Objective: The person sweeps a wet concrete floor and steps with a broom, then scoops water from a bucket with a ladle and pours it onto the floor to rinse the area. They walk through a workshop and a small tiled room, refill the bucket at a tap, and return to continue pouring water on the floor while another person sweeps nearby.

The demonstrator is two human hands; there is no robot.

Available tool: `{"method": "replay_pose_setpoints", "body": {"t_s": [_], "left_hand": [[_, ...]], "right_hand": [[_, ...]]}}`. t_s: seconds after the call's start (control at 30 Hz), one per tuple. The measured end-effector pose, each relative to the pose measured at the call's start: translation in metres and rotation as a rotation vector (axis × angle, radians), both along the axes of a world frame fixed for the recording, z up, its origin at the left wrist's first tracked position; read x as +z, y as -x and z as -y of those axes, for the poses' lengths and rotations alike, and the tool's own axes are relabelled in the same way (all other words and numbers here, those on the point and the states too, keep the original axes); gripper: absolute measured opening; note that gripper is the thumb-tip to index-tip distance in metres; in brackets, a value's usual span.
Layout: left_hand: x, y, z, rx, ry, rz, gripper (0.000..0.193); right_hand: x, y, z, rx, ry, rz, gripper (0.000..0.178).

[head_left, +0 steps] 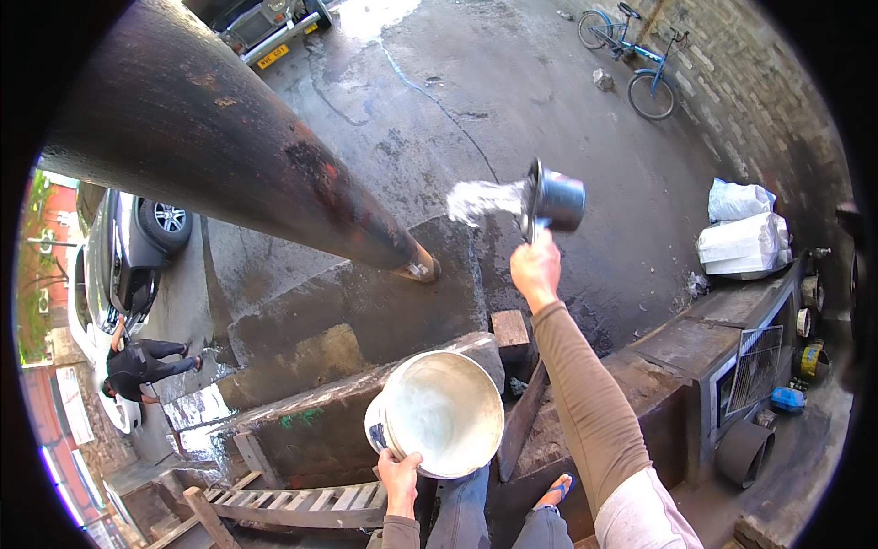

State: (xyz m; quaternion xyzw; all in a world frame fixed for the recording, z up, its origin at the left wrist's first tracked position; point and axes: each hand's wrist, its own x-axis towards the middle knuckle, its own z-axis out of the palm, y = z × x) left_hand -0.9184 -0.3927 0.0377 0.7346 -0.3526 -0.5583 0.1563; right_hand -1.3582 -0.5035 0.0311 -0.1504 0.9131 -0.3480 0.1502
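A white bucket (483,403) with cloudy water in its bottom is held up before me at the lower middle. My left hand (399,478) is closed on its near left rim, thumb over the edge. Farther forward, my outstretched right hand (536,269) is wrapped round the handle of a dark dipper (562,203). The dipper is tipped on its side, its mouth toward the left. A splash of water (485,199) flies out of it to the left, above the wet concrete floor (439,137).
A thick dark pole (274,146) slants across the upper left. Below me are a low wall (329,403) and a wooden ladder (302,499). White bags (745,242) lie on a ledge at right; a blue bicycle (631,55) stands behind. Far left, a person (146,366) bends beside a car (128,247).
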Motion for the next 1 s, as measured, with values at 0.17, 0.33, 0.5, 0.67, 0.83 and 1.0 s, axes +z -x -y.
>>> {"method": "replay_pose_setpoints", "body": {"t_s": [0.17,0.33,0.5,0.67,0.83,1.0], "left_hand": [[0.002,0.023,-0.001,-0.023,0.007,-0.007,0.034],[0.004,0.043,-0.003,-0.119,0.032,0.015,0.031],[0.015,0.069,-0.024,-0.261,0.046,-0.040,0.037],[0.046,0.107,-0.053,-0.402,0.009,-0.191,0.040],[0.090,0.142,-0.079,-0.563,-0.005,-0.279,0.048],[0.117,0.171,-0.094,-0.601,-0.155,-0.405,0.051]], "right_hand": [[0.052,0.028,-0.006,-0.065,0.280,-0.009,0.042],[0.068,0.030,-0.110,-0.017,0.789,0.683,0.012],[0.068,-0.045,-0.252,-0.038,0.592,1.003,0.025],[0.051,-0.131,-0.351,0.494,0.053,0.611,0.033],[0.001,-0.155,-0.364,1.144,-0.411,0.011,0.041],[-0.031,-0.148,-0.367,1.042,-0.400,-0.239,0.046]]}}
